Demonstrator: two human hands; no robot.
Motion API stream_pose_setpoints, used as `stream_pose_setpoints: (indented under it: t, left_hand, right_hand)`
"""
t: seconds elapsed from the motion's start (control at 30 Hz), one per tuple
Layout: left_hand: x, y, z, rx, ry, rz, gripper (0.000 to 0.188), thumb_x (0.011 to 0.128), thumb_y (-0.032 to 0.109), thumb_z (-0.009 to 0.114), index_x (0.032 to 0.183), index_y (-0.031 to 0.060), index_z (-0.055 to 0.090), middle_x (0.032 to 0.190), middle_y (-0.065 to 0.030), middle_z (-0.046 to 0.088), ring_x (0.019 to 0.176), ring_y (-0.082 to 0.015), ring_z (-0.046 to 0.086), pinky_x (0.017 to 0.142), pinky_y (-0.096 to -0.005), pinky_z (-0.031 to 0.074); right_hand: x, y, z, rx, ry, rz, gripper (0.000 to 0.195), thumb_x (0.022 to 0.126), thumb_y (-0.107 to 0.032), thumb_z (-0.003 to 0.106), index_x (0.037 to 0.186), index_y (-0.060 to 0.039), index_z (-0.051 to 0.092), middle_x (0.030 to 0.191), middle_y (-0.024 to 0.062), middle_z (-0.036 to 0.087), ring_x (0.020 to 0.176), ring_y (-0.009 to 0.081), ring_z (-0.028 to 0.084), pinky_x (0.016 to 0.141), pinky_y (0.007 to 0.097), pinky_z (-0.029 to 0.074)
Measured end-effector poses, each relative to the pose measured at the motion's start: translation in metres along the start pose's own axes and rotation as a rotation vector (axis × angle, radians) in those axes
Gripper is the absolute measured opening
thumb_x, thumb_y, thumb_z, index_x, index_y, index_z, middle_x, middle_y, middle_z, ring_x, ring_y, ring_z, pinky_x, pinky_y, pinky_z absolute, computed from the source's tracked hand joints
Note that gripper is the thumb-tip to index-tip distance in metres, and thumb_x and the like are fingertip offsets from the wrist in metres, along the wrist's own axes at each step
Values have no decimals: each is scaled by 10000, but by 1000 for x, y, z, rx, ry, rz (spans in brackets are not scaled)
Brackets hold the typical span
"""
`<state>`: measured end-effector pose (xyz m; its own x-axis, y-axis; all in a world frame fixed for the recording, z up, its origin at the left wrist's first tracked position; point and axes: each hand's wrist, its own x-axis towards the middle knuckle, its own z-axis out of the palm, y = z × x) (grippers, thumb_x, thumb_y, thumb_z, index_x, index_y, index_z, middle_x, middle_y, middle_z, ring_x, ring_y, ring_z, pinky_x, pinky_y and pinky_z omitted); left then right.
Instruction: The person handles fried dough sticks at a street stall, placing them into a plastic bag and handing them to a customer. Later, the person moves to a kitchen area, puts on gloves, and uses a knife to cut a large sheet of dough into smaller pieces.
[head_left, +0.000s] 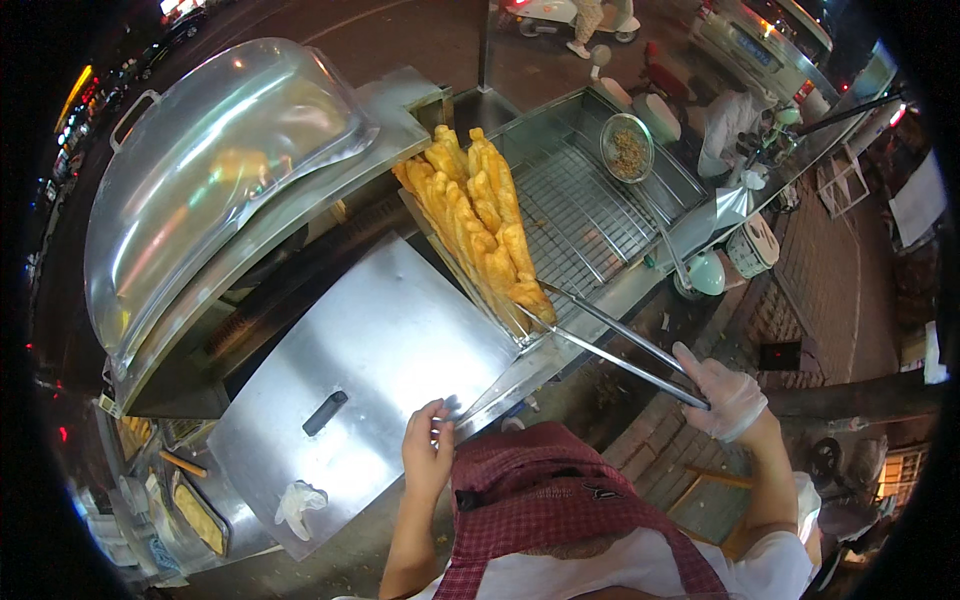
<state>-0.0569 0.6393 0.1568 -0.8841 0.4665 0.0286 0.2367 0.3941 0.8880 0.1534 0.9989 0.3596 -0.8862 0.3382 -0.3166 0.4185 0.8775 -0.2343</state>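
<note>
My right hand (724, 397), in a clear plastic glove, grips the handle end of long metal tongs (622, 341). The tips of the tongs reach the near end of a pile of fried dough sticks (480, 217). These golden sticks lie lengthwise at the left side of a wire rack (570, 195) in a metal tray. My left hand (429, 446) is bare, its fingers loosely curled with nothing seen in them. It is near the front edge of a flat steel lid (360, 337) that has a black handle (325, 413).
A big clear cover (217, 172) stands at the left. A crumpled plastic glove (300, 508) lies on the lid. A mesh skimmer (627, 148) with crumbs rests over the tray's right side. A pan of pale dough (198, 514) is lower left; a pale green bowl (706, 273) is at the right.
</note>
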Motion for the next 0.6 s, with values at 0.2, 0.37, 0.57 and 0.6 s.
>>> stream_pose_setpoints:
  t: [0.2, 0.37, 0.57, 0.6]
  left_hand:
    - [-5, -4, -12, -8, 10, -25, 354, 954, 38, 646, 1303, 3, 604, 1116, -136, 680, 853, -196, 673, 722, -312, 576]
    - [-8, -6, -22, -19, 4, -36, 356, 959, 42, 638, 1309, -4, 598, 1118, -137, 674, 861, -193, 669, 740, -315, 569]
    - [-6, -5, -26, -16, -9, -28, 372, 958, 42, 636, 1324, -2, 587, 1129, -133, 670, 865, -188, 657, 751, -313, 556]
    - [-5, -7, -25, -21, -15, -25, 374, 957, 40, 636, 1326, -2, 585, 1130, -132, 669, 865, -187, 654, 750, -312, 555]
  right_hand:
    - [-14, -13, 16, 69, 106, 62, 863, 803, -233, 731, 1589, -182, 378, 1004, 189, 645, 850, 419, 678, 763, 478, 556]
    - [-32, -11, 18, 107, 206, 56, 850, 798, -191, 732, 1580, -182, 399, 985, 192, 634, 835, 423, 667, 743, 485, 540]
    - [-29, -15, 3, 39, 392, 73, 860, 787, -155, 741, 1577, -184, 403, 974, 191, 621, 850, 420, 652, 742, 483, 529]
    - [-21, -19, 0, 33, 381, 93, 853, 809, -176, 734, 1586, -194, 382, 1005, 200, 616, 884, 420, 654, 755, 494, 526]
